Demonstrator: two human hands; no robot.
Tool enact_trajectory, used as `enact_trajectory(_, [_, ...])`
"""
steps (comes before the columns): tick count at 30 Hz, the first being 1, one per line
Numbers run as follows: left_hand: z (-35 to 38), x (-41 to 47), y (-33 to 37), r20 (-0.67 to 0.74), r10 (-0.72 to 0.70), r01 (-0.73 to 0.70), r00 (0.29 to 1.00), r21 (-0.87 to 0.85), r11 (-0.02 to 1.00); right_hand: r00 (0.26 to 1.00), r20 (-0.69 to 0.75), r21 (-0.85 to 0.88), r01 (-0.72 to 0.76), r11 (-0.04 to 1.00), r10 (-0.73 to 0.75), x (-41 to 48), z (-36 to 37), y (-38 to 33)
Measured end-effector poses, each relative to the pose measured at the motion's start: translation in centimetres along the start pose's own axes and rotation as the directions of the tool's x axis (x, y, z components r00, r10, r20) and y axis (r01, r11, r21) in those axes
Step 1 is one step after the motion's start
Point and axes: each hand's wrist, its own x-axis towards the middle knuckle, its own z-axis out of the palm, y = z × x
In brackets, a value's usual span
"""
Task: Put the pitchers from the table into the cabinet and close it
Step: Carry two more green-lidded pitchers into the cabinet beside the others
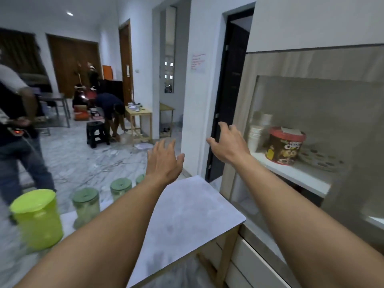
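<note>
Below the outstretched forearms lies a pale table (187, 215) with a wooden frame, its top bare under the arms. Both hands are raised above its far end, empty, fingers spread and loose, touching nothing. The left hand (163, 161) hovers palm down past the table's far edge; the right hand (229, 145) is higher and further right, fingers curled slightly, just in front of the cabinet's (311, 125) near edge and a dark doorway (230, 90) behind it.

Left of the left forearm, along the table's left side, stand the pitchers: a bright lime-green pitcher (38, 219) nearest, with its lid on, then three green-lidded pitchers (86, 206) in a row running away toward the left hand, the furthest partly hidden behind the wrist. All stand upright, well apart from either hand.

Right of the right hand, the cabinet holds a white shelf bearing a stack of paper cups (256, 138), a brown cereal tub (285, 145) with a red lid, and a patterned tray beside it. Whether a glass door covers this shelf cannot be told through the blur.

Beyond the left hand, two people stand on a marble floor.
</note>
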Motion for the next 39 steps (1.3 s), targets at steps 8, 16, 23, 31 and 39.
enact_trajectory(8, [1.2, -1.3, -10.9, -0.003, -0.223, 0.222, 0.975, -0.065, 0.973, 0.984, 0.11, 0.085, 0.131, 0.988, -0.14, 2.5, 10.4, -7.4])
enact_trajectory(16, [6.3, -1.7, -18.3, 0.046, -0.35, 0.353, 0.935, -0.053, 0.934, 0.953, 0.226, 0.205, 0.158, 0.966, -0.203, 4.6, 22.5, -9.7])
enact_trajectory(23, [12.3, -0.3, -24.7, 0.05, -0.493, 0.495, 0.869, -0.052, 0.867, 0.926, 0.316, 0.301, 0.11, 0.947, -0.208, 7.4, 33.9, -8.3])
enact_trajectory(31, [21.0, 0.1, -29.5, 0.093, -0.677, 0.683, 0.73, -0.081, 0.726, 0.896, 0.432, 0.316, -0.046, 0.948, -0.101, 7.6, 45.6, -4.8])
enact_trajectory(39, [26.8, 1.2, -33.0, 0.094, -0.834, 0.801, 0.544, -0.355, 0.483, 0.852, 0.513, 0.468, -0.381, 0.797, 0.106, 6.3, 52.8, -3.9])
